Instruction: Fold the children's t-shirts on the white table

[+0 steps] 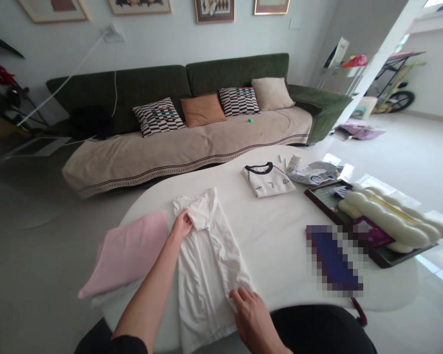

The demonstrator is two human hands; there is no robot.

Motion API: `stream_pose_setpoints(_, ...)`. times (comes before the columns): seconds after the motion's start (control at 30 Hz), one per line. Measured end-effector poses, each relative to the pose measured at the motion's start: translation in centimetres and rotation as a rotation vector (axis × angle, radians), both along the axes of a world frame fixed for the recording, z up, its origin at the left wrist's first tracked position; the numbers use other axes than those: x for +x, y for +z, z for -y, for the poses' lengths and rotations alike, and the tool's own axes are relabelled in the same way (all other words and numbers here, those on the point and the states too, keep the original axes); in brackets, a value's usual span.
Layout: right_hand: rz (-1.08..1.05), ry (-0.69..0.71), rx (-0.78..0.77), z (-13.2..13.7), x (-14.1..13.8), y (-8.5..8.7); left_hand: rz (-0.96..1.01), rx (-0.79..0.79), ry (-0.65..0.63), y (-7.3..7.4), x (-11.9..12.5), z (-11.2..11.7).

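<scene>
A white shirt [206,255] lies lengthwise on the round white table [280,231], its sides folded in towards the middle. My left hand [181,225] pinches the folded sleeve near the shirt's top left. Closer to me, my right hand [251,314] grips the right folded edge near the hem. A pink folded garment [127,253] lies on the table just left of the shirt. A neatly folded white shirt with a dark collar [268,179] sits at the far side of the table.
A dark tray [382,255] at the right holds a cream padded object [391,216]. A blurred blue item [335,258] lies beside it. Crumpled plastic packaging [313,172] sits near the far edge. A green sofa [206,113] with cushions stands behind the table.
</scene>
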State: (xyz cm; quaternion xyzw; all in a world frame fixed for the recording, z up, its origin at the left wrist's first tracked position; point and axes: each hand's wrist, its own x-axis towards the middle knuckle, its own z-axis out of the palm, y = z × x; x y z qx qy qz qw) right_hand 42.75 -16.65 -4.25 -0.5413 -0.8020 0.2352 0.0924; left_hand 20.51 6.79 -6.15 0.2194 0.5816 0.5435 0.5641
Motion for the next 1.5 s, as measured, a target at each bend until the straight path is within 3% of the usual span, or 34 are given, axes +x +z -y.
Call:
stream_pose_setpoints(0.1, -0.019, -0.034, -0.017, 0.8, -1.0, -1.2, 0.013, 0.001, 0.022, -0.3, 0.0, -1.1)
stream_pose_setpoints(0.23, -0.084, -0.101, 0.047, 1.6, -1.4, -1.9, -0.093, 0.082, 0.056, 0.4, 0.7, -3.0)
stream_pose_setpoints(0.37, -0.126, -0.071, 0.117, 2.4, -2.2, -1.9, -0.608, 0.287, 0.003, 0.6, -0.3, -3.3)
stream_pose_setpoints(0.5, -0.105, 0.061, 0.068, 2.0, -2.3, -0.9, -1.085, 0.057, -0.124, 0.4, -1.2, -2.7)
stream_pose_setpoints(0.57, -0.135, 0.054, 0.051, 1.0, -1.9, -0.3, -1.307, 0.042, -0.128, 0.4, -0.6, -2.6)
stream_pose_setpoints(0.67, -0.166, -0.06, 0.115, -1.2, -1.2, -0.3, -1.532, 0.234, -0.276, 0.2, 1.9, -3.1)
stream_pose_setpoints(0.77, -0.1, -0.082, 0.247, -3.2, -1.0, -2.2, -1.573, 0.382, -0.549, -0.8, 4.9, -3.7)
stream_pose_setpoints(0.87, 0.017, -0.03, 0.35, -3.7, -1.1, -4.9, -1.606, 0.334, -0.715, -2.4, 7.0, -4.4)
stream_pose_setpoints(0.97, 0.101, -0.011, 0.376, -3.2, -1.2, -6.6, -1.65, 0.221, -0.725, -3.5, 7.8, -5.3)
stream_pose_setpoints(1.07, 0.138, -0.044, 0.355, -2.8, -1.2, -7.1, -1.675, 0.174, -0.694, -3.8, 7.8, -6.3)
stream_pose_setpoints(1.2, 0.148, -0.08, 0.298, -2.8, -1.7, -7.1, -1.68, 0.154, -0.694, -3.5, 7.8, -7.3)
stream_pose_setpoints(1.33, 0.148, -0.119, 0.269, -2.9, -2.1, -6.8, -1.677, 0.076, -0.804, -2.0, 8.3, -7.4)
stream_pose_setpoints(1.43, 0.133, -0.111, 0.263, -2.9, -2.1, -6.3, -1.655, 0.151, -0.835, -0.3, 8.4, -4.8)
stream_pose_setpoints(1.5, 0.123, -0.103, 0.264, -2.9, -2.0, -6.0, -1.649, 0.313, -0.783, 0.3, 7.7, -0.8)
